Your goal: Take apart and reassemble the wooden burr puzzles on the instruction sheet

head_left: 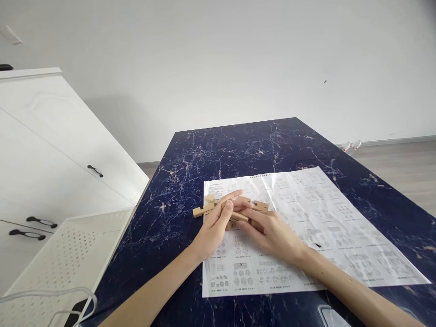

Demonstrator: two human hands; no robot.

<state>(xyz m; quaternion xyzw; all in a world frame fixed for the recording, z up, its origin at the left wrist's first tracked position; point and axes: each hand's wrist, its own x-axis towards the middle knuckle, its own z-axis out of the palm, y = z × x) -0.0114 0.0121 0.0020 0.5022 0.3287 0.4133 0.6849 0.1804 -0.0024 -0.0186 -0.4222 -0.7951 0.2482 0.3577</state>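
My left hand point(213, 227) grips a notched wooden puzzle piece point(240, 217), its thumb pressed on one end and a finger stretched out above. The fingers of my right hand point(274, 231) close on the other end of that piece. More wooden pieces lie around and under my hands: a notched bar point(203, 210) sticks out on the left, a small block point(210, 198) sits behind it, and another notched bar point(261, 206) shows on the right. My fingers partly hide the pieces in the middle. Beneath is a large creased paper sheet point(289, 195) printed with small diagrams.
The dark blue marble-patterned table point(225, 150) reaches toward a white wall. On the left stand a white cabinet point(68, 131) with black handles and a perforated white surface point(64, 245) with a pale cable point(47, 294). A clear-edged object point(332, 315) lies at the near edge.
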